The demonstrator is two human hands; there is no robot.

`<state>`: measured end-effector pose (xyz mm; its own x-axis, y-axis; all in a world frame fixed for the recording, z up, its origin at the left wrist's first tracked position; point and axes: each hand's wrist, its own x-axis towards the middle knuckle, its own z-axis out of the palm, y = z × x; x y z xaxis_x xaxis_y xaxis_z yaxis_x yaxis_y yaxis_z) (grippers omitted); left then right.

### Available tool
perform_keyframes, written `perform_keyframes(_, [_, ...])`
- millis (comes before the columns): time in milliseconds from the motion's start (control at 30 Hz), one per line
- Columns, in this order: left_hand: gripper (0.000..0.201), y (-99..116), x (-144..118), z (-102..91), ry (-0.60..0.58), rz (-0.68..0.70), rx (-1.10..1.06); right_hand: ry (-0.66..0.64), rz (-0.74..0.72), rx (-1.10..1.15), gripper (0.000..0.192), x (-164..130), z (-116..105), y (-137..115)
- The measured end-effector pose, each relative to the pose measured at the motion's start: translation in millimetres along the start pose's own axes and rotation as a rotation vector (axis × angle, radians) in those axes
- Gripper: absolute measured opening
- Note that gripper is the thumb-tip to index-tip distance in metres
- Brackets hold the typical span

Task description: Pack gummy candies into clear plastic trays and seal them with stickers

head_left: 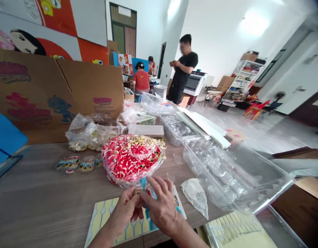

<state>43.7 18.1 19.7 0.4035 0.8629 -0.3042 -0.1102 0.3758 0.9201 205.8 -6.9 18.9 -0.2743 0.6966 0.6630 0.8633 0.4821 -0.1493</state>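
Note:
My left hand (127,206) is closed in a pinch at the front of the table, with a small piece mostly hidden between its fingertips. Against it, my right hand (162,205) has its thumb at the same piece and its other fingers bent over it. Bits of clear, red and blue show between the hands, too covered to name. Under both hands lies a pale yellow sheet (97,220) with blue outlined shapes. Just beyond them is a plastic-lined heap of small red, white and pink pieces (133,160), with yellowish round pieces (146,140) at its far side.
Small clear packs (88,163) lie left of the heap, near a plastic bag (83,132). Large clear trays (241,175) fill the right side, by a crumpled white wrapper (196,196). A cardboard box (91,89) stands behind. Beyond, a person (185,69) stands and others sit.

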Motion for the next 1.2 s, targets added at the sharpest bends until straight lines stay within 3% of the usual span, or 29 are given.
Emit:
perform_keyframes(200, [0.035, 0.8, 0.1, 6.5, 0.016, 0.011, 0.000, 0.015, 0.018, -0.039, 0.043, -1.6, -1.0, 4.9])
perform_keyframes(367, [0.027, 5.5, -4.9, 1.1, 0.041, 0.044, 0.019, 0.015, -0.040, 0.002, 0.038, 0.4, -5.0, 5.4])
perform_keyframes(567, [0.026, 10.7, -9.4, -3.1, 0.024, 0.050, 0.056, -0.013, -0.023, -0.002, 0.042, 5.1, -4.0, 4.3])
perform_keyframes(733, [0.022, 12.3, -10.0, -2.2, 0.010, 0.110, 0.110, -0.051, 0.005, 0.024, 0.033, 16.4, -6.4, 4.4])
perform_keyframes(1033, [0.006, 2.8, -20.4, -3.5, 0.131, 0.194, 0.391, -0.366, -0.084, 0.236, 0.007, 34.9, -10.8, 21.0])
perform_keyframes(1200, [0.027, -3.2, -30.9, -3.7, 0.159, 0.248, 0.476, -0.528, -0.015, 0.612, 0.010, 36.2, -7.3, 26.0])
